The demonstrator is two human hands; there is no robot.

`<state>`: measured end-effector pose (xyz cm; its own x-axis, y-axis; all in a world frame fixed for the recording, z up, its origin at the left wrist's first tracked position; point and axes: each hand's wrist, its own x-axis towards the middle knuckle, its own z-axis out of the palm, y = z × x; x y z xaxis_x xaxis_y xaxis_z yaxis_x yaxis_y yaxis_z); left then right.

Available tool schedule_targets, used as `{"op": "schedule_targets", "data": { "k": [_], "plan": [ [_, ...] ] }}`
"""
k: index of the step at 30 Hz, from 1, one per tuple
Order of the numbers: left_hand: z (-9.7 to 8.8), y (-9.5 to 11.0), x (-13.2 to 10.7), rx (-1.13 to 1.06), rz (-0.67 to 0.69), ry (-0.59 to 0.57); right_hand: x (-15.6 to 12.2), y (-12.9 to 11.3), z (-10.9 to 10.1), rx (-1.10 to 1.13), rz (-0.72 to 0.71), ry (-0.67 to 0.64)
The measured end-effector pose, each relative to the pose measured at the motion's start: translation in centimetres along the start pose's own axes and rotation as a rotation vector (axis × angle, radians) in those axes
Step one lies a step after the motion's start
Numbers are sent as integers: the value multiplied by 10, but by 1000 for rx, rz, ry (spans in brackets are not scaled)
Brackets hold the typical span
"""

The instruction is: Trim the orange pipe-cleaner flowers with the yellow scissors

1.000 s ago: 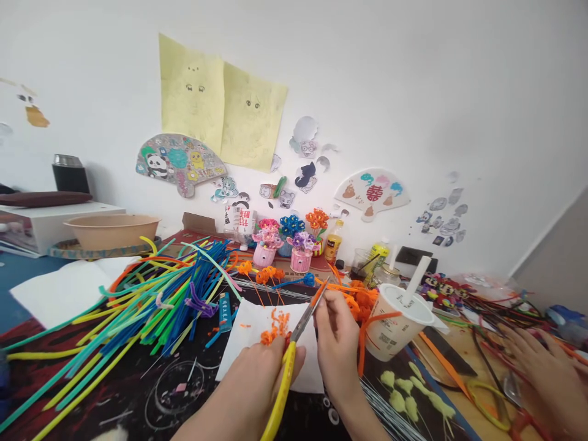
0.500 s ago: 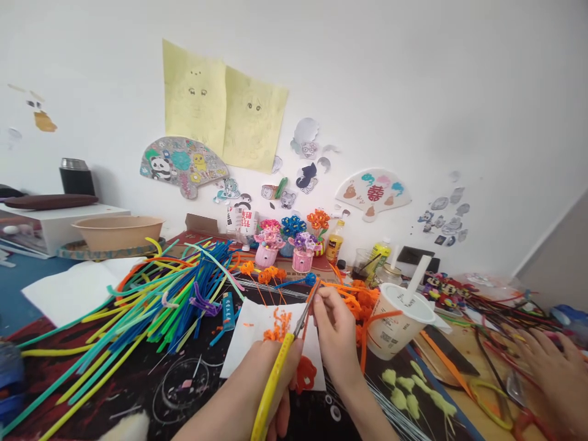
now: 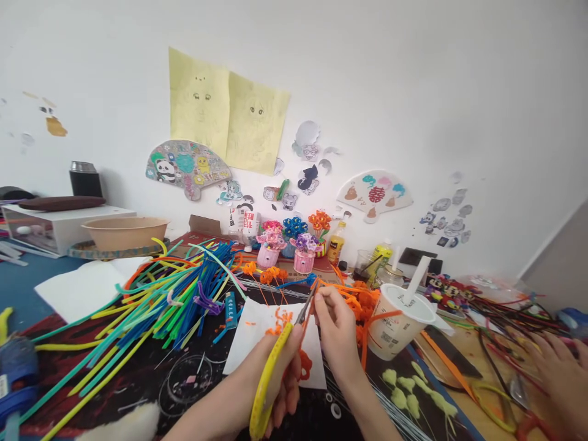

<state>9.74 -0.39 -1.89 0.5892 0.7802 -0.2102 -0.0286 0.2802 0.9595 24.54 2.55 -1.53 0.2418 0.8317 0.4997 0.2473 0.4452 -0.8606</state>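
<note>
My left hand (image 3: 281, 373) is closed around scissors with yellow handles (image 3: 265, 386); their blades (image 3: 305, 310) point up and away, towards my right hand. My right hand (image 3: 337, 321) pinches a thin orange pipe cleaner (image 3: 309, 324), which lies right alongside the blades. Whether the blades touch it I cannot tell. Beneath both hands is a white sheet of paper (image 3: 245, 337), with orange fuzzy clippings (image 3: 281, 318) on it. A looped orange piece (image 3: 304, 365) lies on the sheet, partly hidden by my left hand.
Pipe cleaners (image 3: 184, 306) pile up on the left. A paper cup with a straw (image 3: 390, 337) stands close to my right hand, beside orange pipe cleaner pieces (image 3: 362, 300). Flower pots (image 3: 303, 260) stand behind. Another person's hand (image 3: 551, 361) rests at far right.
The yellow handle has swung and now bows out more towards the left, and more of my left fingers shows. My right hand keeps its pinch. The whole view has shifted slightly.
</note>
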Motion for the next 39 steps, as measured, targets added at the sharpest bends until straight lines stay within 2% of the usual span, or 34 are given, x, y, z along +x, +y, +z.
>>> {"op": "schedule_targets", "data": {
  "k": [3, 7, 12, 18, 23, 33, 36, 39],
  "plan": [
    [1, -2, 7, -59, 13, -6, 2, 0, -2, 43, 23, 36],
    [2, 4, 13, -206, -86, -27, 7, 1, -6, 132, 51, 79],
    [0, 16, 6, -351, -102, -115, 11, 0, -9, 260, 111, 122],
    [1, 19, -3, -440, -98, -220, 14, -2, -11, 279, 97, 143],
    [6, 23, -8, -540, 89, -367, 15, 0, -13, 239, 77, 209],
    [4, 30, -18, -570, 43, -316, 15, 0, -17, 100, 21, 304],
    [2, 31, -18, -587, 67, -308, 14, -2, -17, 49, 6, 326],
    [2, 32, -18, -588, 60, -360, 13, -2, -18, -5, 9, 323]
  ]
}}
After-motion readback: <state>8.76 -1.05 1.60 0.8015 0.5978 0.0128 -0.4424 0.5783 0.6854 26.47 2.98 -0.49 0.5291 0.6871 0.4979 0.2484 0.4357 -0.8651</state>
